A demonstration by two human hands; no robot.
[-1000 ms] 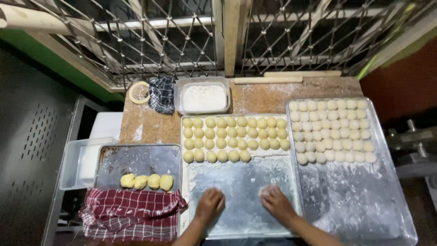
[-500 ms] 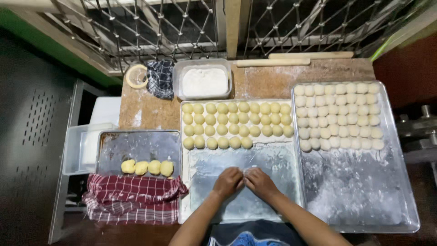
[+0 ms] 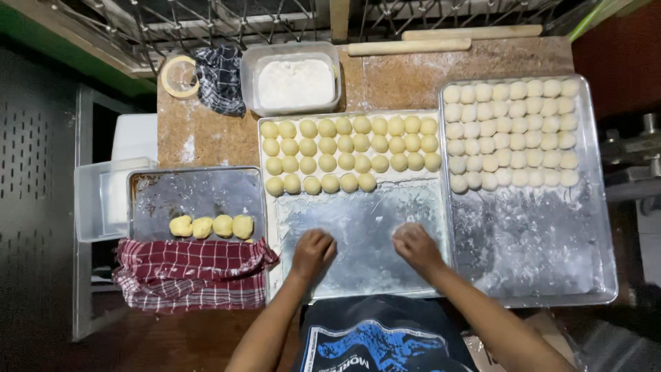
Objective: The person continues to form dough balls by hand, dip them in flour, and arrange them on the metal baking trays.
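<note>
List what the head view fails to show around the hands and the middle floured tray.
- Left hand and right hand: curled palm-down on the middle tray; whatever lies under them is hidden by the hands themselves.
- Small tray: its near part is covered by the red checked cloth.
- Middle tray's near edge: hidden behind the person's dark shirt.
- Flour tub: depth cannot be judged from overhead.

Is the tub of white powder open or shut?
Open. The clear tub at the back of the table has no lid on it, and the white powder inside shows from above.
</note>
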